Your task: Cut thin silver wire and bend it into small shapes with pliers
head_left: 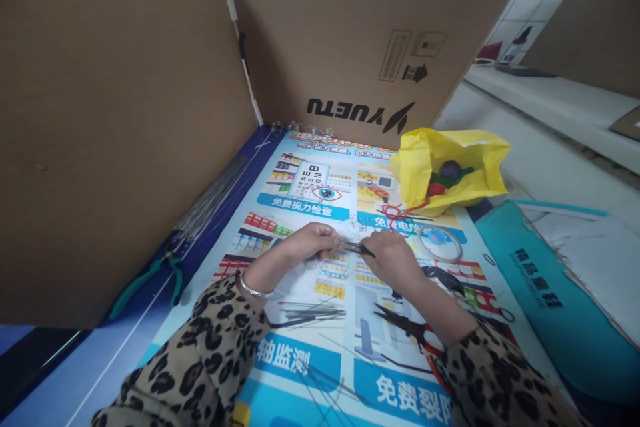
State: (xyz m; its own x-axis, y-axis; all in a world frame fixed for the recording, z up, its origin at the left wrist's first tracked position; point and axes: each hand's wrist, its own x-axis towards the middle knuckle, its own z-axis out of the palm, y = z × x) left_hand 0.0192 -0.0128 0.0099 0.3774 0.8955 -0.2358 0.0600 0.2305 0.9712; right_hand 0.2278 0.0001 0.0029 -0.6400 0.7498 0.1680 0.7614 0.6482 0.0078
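Two hands meet over the middle of the bench point(150, 353), with a slim metal tool point(356, 248) bridging them. Its long axis runs crosswise, roughly in line with the bench's far edge; the tip points towards the left edge. The right hand point(393, 255) has its grip clamped on the dark handle, so the tool extends to that hand's left. The left hand point(313, 240) meets the tip, fingertips pinched together; whether anything fine lies between them is too small to tell.

Towards the far right corner, a yellow bag point(483, 180) stands open, with a purple ball point(450, 169), something green point(454, 179) and something red point(436, 189) inside. Red cord point(395, 211) trails out on its left, and a pale ring point(457, 253) lies just in front. By the right edge is a teal box point(540, 313). Along the left edge lie a wire bundle point(203, 203) and teal-handled pliers point(145, 280). Scissors point(410, 328) rest beneath the right forearm, and loose wires point(315, 312) lie nearer the front edge.
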